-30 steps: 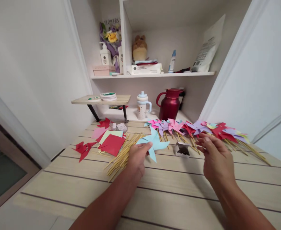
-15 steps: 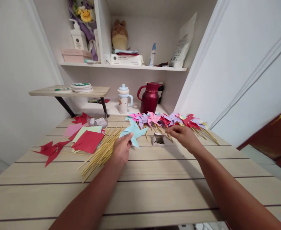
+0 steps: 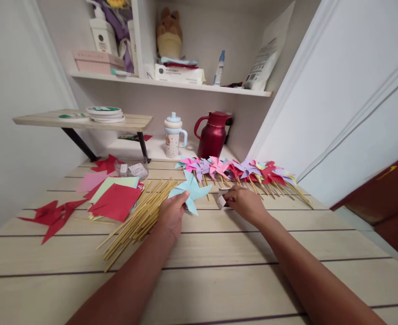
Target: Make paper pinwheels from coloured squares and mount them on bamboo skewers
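Holding a light-blue paper pinwheel (image 3: 192, 192) pinched at its lower edge, the left hand (image 3: 171, 215) keeps it flat on the bench (image 3: 219, 280) beside the bamboo sticks (image 3: 136, 219). Right hand (image 3: 244, 203) is curled over a small white box (image 3: 222, 201), fingers dipping in; whether anything is pinched cannot be told. Best done by picking one piece only while steadying the pinwheel's centre. Finished pinwheels (image 3: 239, 170) lie just behind.
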Available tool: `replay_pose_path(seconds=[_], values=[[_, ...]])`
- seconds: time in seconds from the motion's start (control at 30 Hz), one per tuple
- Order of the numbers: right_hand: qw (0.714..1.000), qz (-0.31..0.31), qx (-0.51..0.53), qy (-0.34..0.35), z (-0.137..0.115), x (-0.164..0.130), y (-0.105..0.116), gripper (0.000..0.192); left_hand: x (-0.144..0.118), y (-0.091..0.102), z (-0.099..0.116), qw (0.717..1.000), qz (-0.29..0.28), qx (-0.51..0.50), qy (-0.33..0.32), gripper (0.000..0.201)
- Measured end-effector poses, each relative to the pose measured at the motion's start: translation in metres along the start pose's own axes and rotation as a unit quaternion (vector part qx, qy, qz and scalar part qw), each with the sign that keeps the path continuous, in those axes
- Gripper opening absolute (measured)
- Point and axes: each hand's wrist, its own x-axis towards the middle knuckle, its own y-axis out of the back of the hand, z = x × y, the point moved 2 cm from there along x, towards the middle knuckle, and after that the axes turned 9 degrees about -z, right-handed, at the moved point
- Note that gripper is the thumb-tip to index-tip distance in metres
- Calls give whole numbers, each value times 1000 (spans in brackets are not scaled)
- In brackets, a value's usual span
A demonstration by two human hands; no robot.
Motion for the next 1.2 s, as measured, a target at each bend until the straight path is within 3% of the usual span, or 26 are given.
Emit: replay_pose_path(seconds=[0.2, 0.37, 0.67, 0.8, 0.93, 1.0, 1.13, 1.2], values=[[1000, 15, 13, -2, -4, 0, -8, 24, -3, 0, -4, 1000, -8, 23, 12, 26], [993, 43, 112, -9, 6, -2, -9, 18, -5, -1, -2, 999, -12, 32, 7, 25], [936, 48, 348, -13, 27, -7, -21, 27, -6, -1, -1, 1000, -8, 29, -1, 25], [926, 58, 372, -12, 29, -6, -20, 27, -6, -1, -1, 1000, -7, 25, -2, 25], [929, 84, 360, 19, 21, -15, -6, 29, -5, -2, -2, 1000, -7, 22, -2, 23], [932, 44, 353, 73, 7, -22, -1, 26, -5, -2, -3, 1000, -10, 23, -3, 23], [915, -113, 334, 197, -31, -34, -8, 16, -5, -3, -3, 1000, -14, 26, -6, 24], [906, -147, 326, 225, -42, -35, -14, 16, -5, -3, -2, 999, -13, 28, -8, 23]])
